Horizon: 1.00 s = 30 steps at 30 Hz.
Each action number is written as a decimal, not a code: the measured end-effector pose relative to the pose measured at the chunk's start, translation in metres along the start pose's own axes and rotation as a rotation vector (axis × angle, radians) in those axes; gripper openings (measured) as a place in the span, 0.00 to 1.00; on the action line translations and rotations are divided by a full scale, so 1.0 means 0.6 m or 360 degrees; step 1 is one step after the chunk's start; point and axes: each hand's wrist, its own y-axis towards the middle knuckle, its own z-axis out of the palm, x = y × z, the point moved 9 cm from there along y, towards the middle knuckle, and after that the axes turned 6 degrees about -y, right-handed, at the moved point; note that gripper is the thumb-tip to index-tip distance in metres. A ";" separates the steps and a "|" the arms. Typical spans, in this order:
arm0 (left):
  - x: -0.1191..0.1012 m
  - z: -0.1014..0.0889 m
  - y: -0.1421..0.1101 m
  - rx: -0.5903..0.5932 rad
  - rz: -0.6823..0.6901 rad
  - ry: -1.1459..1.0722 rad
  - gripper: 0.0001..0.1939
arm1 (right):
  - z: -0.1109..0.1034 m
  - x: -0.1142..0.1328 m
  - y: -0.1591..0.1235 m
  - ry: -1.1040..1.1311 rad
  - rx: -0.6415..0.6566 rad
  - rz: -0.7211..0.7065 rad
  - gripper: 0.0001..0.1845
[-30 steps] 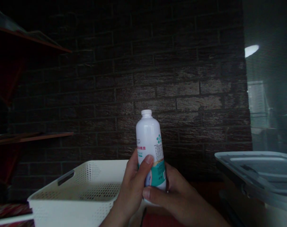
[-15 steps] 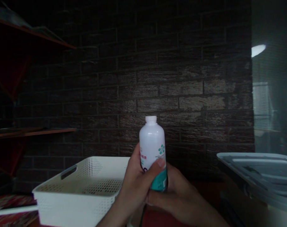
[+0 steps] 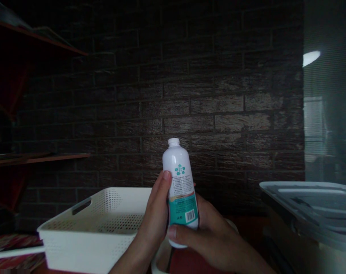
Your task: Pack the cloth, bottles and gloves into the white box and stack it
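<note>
Held up in front of me is a white plastic bottle (image 3: 180,182) with a white cap and a teal lower label. Small print, a ring of green marks and a barcode face me. It leans slightly to the left. My left hand (image 3: 157,209) grips its left side, thumb along the edge of the label. Around the lower right side wraps my right hand (image 3: 211,226), its thumb across the bottle near the base. The fingers behind the bottle are mostly hidden.
A white perforated basket (image 3: 84,247) stands at the left. At the right is a bin with a grey lid (image 3: 310,205). Shelves (image 3: 61,156) jut from the left before a dark brick wall (image 3: 201,95). A pale curved rim (image 3: 158,262) shows below the hands.
The bottle has been turned about its length, so the printed back with the barcode now faces me. My left thumb has shifted to the left edge, and the right thumb has come onto the front.
</note>
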 end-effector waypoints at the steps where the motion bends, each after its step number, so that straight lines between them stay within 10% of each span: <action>1: 0.002 -0.003 0.002 -0.0013 -0.0033 -0.0047 0.35 | -0.003 -0.001 0.000 -0.0019 -0.0024 0.0009 0.28; 10: -0.014 0.034 -0.014 0.0420 0.0058 -0.0131 0.33 | -0.019 -0.037 0.003 0.0241 -0.0063 0.0041 0.24; 21: -0.013 0.041 -0.019 0.0483 0.0074 0.0079 0.32 | 0.017 0.011 -0.011 0.0312 0.0432 0.0152 0.33; 30: -0.024 0.023 -0.014 0.0213 0.0223 0.0516 0.36 | -0.008 -0.006 0.000 -0.0337 -0.0072 0.0014 0.16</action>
